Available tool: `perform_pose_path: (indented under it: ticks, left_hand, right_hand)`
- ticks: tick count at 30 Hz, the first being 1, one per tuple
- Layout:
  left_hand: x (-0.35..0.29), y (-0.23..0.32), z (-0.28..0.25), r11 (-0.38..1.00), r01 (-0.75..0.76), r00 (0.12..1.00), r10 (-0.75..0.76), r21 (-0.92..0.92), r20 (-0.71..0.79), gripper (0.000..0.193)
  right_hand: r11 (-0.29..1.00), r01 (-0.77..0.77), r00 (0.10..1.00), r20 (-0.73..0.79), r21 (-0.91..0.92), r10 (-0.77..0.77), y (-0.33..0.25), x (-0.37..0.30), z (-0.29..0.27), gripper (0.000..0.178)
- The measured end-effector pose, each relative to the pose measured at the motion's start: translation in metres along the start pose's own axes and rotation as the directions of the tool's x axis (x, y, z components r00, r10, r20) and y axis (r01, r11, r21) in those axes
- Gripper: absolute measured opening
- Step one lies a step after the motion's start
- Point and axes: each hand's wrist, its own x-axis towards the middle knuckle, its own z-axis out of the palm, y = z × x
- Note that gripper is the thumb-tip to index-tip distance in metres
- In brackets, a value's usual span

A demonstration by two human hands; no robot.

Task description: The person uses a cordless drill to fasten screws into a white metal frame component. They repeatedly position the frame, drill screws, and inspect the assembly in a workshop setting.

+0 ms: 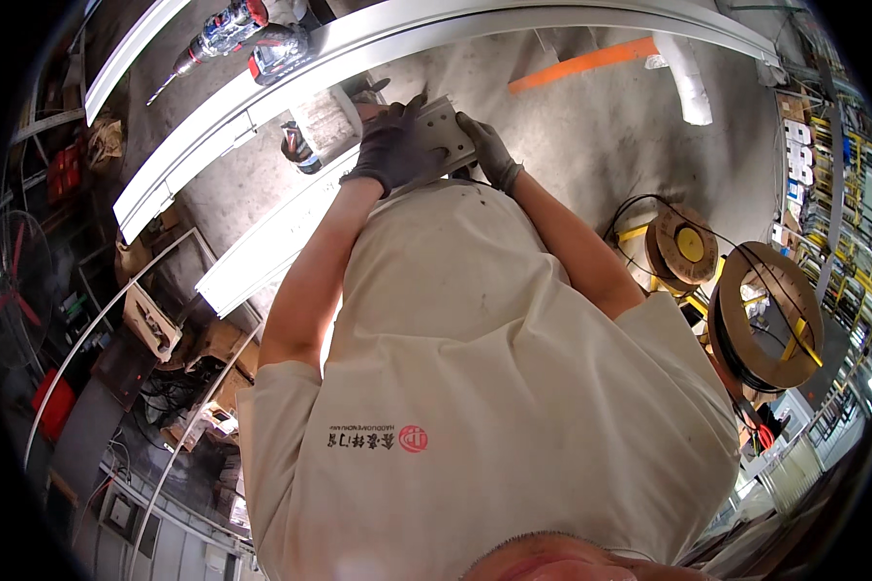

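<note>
In a dark work glove, my left hand [395, 147] lies over the left part of a flat, light grey metal piece with several round holes [444, 134]. Its thumb reaches across the metal's face. My right hand [492, 152], in a grey glove, grips the right edge of the same piece. The metal is held close in front of my body, at the far edge of my shirt. The fingertips under it are hidden. Left of my left hand is a whitish block-like object [327, 124], with a blue and black tool [300, 147] beside it.
A cordless drill [225, 34] lies at the far left by a long white profile [378, 41] that curves across the view. Another white profile [252, 254] passes left of my arm. An orange strip [586, 64] lies beyond. Cable spools [767, 315] stand at right, a fan [17, 281] at left.
</note>
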Motion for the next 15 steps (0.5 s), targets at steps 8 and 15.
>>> perform_pose_path:
  ticks: [8,15]
  left_hand:
    - [0.004,0.005,0.008,1.000,0.023,0.999,-0.023,0.013,0.026,0.097]
    - [0.010,0.015,0.013,0.996,0.081,0.995,-0.082,0.025,0.064,0.094]
  right_hand:
    - [0.984,-0.140,0.990,0.044,0.111,0.136,-0.015,-0.021,0.000,0.053]
    - [0.947,-0.255,0.966,0.089,0.198,0.241,-0.004,-0.011,-0.011,0.068]
